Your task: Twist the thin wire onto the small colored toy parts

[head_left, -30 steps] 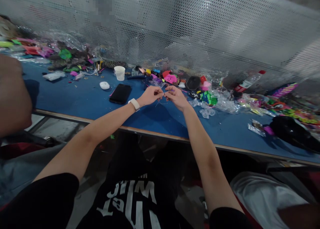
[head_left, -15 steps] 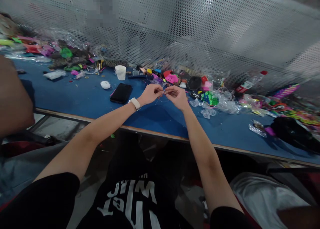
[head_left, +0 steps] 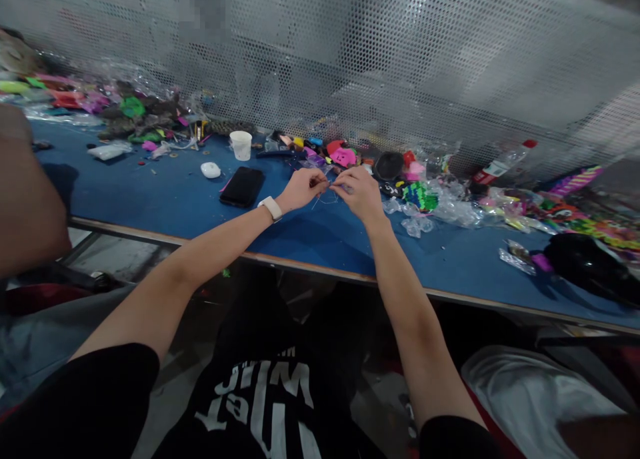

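Right now both hands meet over the blue table [head_left: 165, 199], fingertips nearly touching. Left hand [head_left: 300, 189] is curled, thumb & forefinger pinched on one end of a thin thread [head_left: 325, 199]; right hand [head_left: 361, 193] pinches the other end, fingers bunched tight. Thread itself is very fine, pale, almost see-through, w/ a small slack loop hanging just under the fingertips, above the tabletop; too thin to tell colour for sure or whether anything's strung on it. White watch [head_left: 271, 208] sits on the left wrist. Black phone [head_left: 243, 186] lies flat just left of the left hand, w/ a small white case [head_left: 211, 170] and a white cup [head_left: 241, 145] beyond it. Green beaded piece [head_left: 419, 195] and crumpled clear bags [head_left: 450, 209] lie right of the right hand. Perforated metal screen [head_left: 400, 65] backs the table.
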A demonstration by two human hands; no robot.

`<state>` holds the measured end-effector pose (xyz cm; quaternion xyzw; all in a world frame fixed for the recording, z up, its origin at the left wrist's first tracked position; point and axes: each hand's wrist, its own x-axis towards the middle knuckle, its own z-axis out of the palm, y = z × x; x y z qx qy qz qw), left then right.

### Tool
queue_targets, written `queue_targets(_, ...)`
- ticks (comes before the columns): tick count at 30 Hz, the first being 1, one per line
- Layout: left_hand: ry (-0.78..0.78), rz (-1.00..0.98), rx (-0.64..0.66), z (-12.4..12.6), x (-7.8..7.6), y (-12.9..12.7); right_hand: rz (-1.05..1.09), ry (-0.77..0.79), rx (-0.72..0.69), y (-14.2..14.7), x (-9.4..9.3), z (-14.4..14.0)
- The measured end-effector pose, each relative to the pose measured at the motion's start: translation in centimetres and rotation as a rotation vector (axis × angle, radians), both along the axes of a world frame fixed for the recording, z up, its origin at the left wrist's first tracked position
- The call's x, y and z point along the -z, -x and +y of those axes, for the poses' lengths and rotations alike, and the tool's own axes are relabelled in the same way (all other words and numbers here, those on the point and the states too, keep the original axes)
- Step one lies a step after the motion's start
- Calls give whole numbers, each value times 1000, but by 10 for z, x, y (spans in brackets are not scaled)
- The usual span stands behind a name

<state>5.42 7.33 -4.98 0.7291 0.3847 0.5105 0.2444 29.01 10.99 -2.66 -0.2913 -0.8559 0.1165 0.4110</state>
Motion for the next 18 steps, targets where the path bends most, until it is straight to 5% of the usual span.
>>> queue_targets(6, -35, 4, -73, 2, -1, 2, 1, -116, 74, 17, 8, -3)
queue_targets(12, -28, -4, -138, 5, -2, 3, 108, -4, 80, 31, 19, -4)
queue_targets(18, 14, -40, 19, 3, -4, 2, 198, 119, 56, 25, 16, -7)
